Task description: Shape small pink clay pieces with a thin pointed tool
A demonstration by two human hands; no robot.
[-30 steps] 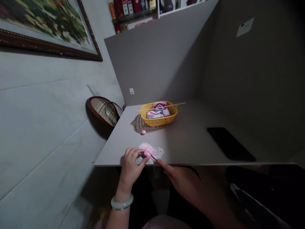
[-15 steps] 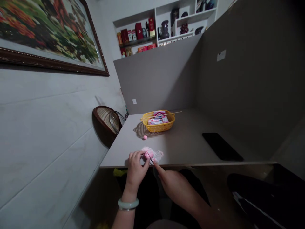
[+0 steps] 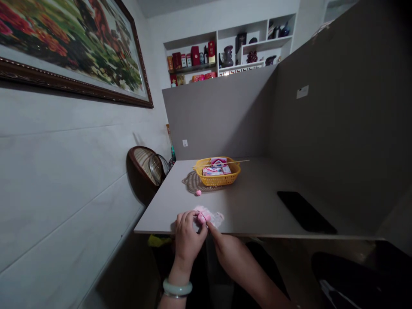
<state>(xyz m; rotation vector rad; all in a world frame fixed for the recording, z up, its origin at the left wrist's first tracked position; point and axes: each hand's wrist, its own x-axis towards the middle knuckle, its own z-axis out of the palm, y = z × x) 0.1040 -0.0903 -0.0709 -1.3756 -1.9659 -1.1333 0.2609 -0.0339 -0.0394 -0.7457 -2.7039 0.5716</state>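
- Left hand (image 3: 189, 236) is curling narrowly, holding a pink lump (image 3: 201, 218) at its fingertips.
- Right hand (image 3: 230, 253) is reaching narrowly to the lump; its grip cannot be told.
- Pale fluff (image 3: 216, 219) is lying on the table (image 3: 154, 219) just behind the lump.
- A pink ball (image 3: 198, 193) is sitting near a yellow basket (image 3: 218, 179).

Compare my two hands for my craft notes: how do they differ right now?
Your left hand wears a pale green bangle at the wrist, while your right hand shows none. The left hand curls over the pink piece, knuckles up; the right hand reaches in from the side, fingertips at it. Both hands are at the table's front edge.
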